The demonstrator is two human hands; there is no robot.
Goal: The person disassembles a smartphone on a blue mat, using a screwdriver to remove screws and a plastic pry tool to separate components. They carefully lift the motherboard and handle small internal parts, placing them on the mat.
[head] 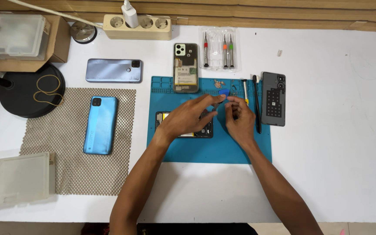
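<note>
Over the blue repair mat [205, 152], the left hand [188, 117] and the right hand [239, 119] meet with fingertips pinched together; whether they grip anything cannot be told. An opened phone [183, 130] lies on the mat under the left hand, and a blue pick [224, 92] lies just beyond the fingertips.

1. A white table [327, 165] fills the view, with a wooden wall along its far edge.
2. A blue work mat [214, 152] lies at the centre.
3. A beige mesh mat [66, 169] lies to its left.
4. A grey-blue phone [113, 70] lies face down beyond the mesh mat.
5. A power strip [146, 27] with a white charger [130, 14] sits at the far edge.
6. A clear pack of screwdrivers [218, 54] lies beyond the blue mat.
7. A black round lamp base [18, 98] stands far left, beside a cardboard box [44, 48].
8. A clear plastic box [14, 178] sits at the near left.
</note>
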